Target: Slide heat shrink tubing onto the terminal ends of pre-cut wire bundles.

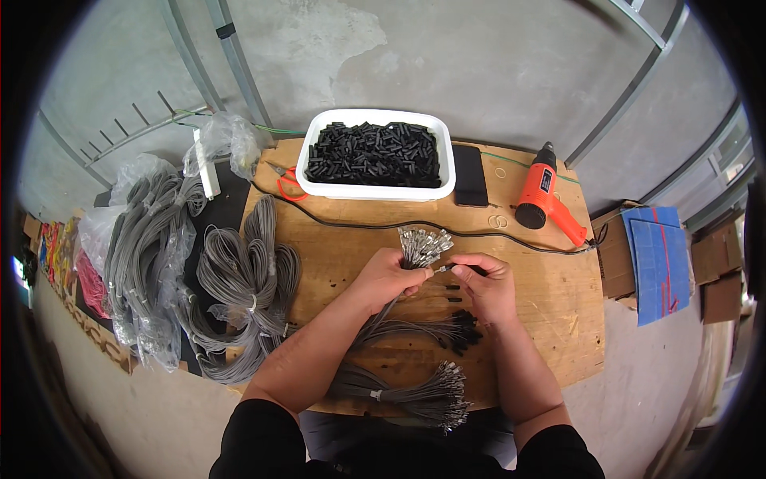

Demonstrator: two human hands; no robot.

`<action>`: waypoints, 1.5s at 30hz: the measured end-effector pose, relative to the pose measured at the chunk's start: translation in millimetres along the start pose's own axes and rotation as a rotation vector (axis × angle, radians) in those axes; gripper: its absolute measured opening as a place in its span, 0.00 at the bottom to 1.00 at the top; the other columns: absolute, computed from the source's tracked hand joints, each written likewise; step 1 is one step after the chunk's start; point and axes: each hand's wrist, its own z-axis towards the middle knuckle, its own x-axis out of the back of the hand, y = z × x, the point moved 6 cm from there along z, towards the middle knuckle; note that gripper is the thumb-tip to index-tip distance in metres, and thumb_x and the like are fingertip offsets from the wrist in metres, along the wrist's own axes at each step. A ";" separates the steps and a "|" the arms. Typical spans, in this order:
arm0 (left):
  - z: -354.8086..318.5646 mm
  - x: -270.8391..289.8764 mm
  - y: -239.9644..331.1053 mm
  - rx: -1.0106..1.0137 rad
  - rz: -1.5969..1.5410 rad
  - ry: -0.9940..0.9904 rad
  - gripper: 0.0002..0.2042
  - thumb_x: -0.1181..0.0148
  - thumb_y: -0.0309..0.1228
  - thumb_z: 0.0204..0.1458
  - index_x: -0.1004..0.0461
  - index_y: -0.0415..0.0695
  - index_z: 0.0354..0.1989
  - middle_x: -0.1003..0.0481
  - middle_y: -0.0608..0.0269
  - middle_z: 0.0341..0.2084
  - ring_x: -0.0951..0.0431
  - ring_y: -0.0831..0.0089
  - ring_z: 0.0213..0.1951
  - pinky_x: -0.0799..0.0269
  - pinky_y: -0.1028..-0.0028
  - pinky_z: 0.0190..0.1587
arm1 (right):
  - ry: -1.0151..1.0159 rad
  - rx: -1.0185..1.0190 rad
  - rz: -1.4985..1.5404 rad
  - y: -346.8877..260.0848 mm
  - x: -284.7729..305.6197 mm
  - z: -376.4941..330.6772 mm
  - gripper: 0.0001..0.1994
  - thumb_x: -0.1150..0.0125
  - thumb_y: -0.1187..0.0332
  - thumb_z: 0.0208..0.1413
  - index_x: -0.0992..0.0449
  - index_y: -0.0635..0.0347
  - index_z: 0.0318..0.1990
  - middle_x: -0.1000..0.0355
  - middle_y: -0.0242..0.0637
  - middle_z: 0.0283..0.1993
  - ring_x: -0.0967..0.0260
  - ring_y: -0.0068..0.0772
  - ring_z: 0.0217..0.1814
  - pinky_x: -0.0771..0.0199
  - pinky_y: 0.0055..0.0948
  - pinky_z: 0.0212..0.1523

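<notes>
My left hand [389, 278] is closed around a bundle of thin grey cables, whose bare metal ends [423, 246] fan out above the fingers. Beside it, my right hand [488, 289] pinches a small black sleeve [460, 268] at the tip of one cable drawn out from the bundle. A few loose black sleeves [454, 299] lie on the wood just below. Under my wrists rests a second group of cables with black-covered ends [458, 329]. Nearer to me, a tied cable bundle [415, 394] has bare metal ends.
A white tub [375, 192] full of black sleeves stands at the back, beside a dark phone-like slab [471, 177] and orange-handled pliers [290, 185]. An orange heat gun [539, 191] sits right, its black cord [359, 229] crossing the table [558, 319]. Coiled grey cables [243, 279] fill the left.
</notes>
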 end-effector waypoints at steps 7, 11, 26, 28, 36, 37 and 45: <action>-2.0 0.4 1.0 -0.007 0.008 0.002 0.06 0.34 0.27 0.53 0.24 0.39 0.31 0.27 0.67 0.18 0.30 0.79 0.20 0.37 0.77 0.24 | -0.012 -0.039 0.050 0.9 -2.1 0.7 0.07 0.33 0.76 0.57 0.18 0.62 0.43 0.29 0.20 0.26 0.45 0.08 0.21 0.49 0.14 0.21; -1.3 -0.8 1.2 -0.015 0.010 -0.010 0.06 0.34 0.28 0.53 0.24 0.39 0.31 0.27 0.67 0.18 0.30 0.80 0.20 0.37 0.77 0.24 | 0.000 -0.043 0.029 0.8 -1.6 0.6 0.07 0.33 0.75 0.57 0.18 0.62 0.43 0.28 0.21 0.26 0.45 0.08 0.21 0.49 0.14 0.21; -3.8 -2.2 4.2 -0.014 -0.005 -0.011 0.08 0.32 0.30 0.53 0.23 0.39 0.33 0.26 0.67 0.22 0.29 0.80 0.24 0.35 0.78 0.27 | 0.002 -0.073 0.031 0.4 -2.1 1.2 0.05 0.32 0.75 0.56 0.18 0.63 0.40 0.26 0.24 0.28 0.42 0.09 0.22 0.46 0.13 0.21; -2.2 0.1 -1.8 -0.011 -0.008 0.004 0.08 0.32 0.30 0.53 0.23 0.39 0.34 0.26 0.67 0.22 0.28 0.80 0.24 0.35 0.78 0.27 | 0.014 -0.120 0.088 4.2 2.0 1.9 0.05 0.32 0.75 0.56 0.19 0.63 0.40 0.25 0.26 0.28 0.41 0.10 0.23 0.46 0.13 0.21; -2.6 -1.7 -1.7 0.032 0.024 -0.042 0.08 0.32 0.30 0.53 0.23 0.39 0.34 0.25 0.66 0.22 0.27 0.79 0.24 0.34 0.78 0.28 | -0.094 -0.253 0.375 14.6 5.7 6.3 0.05 0.34 0.74 0.58 0.22 0.63 0.40 0.25 0.33 0.30 0.40 0.15 0.24 0.48 0.13 0.19; -3.8 -3.4 0.8 0.029 0.019 -0.041 0.08 0.32 0.30 0.53 0.23 0.39 0.34 0.25 0.65 0.22 0.27 0.79 0.24 0.34 0.78 0.28 | -0.107 -0.266 0.387 14.2 5.6 5.9 0.05 0.35 0.72 0.59 0.23 0.63 0.40 0.25 0.34 0.30 0.41 0.15 0.23 0.49 0.13 0.19; -3.9 -2.7 -0.2 0.033 0.061 -0.044 0.07 0.33 0.29 0.54 0.23 0.40 0.32 0.25 0.66 0.22 0.27 0.79 0.24 0.34 0.78 0.27 | -0.228 -0.377 0.504 15.9 2.1 5.4 0.09 0.39 0.65 0.63 0.24 0.64 0.41 0.26 0.35 0.32 0.43 0.16 0.23 0.50 0.13 0.17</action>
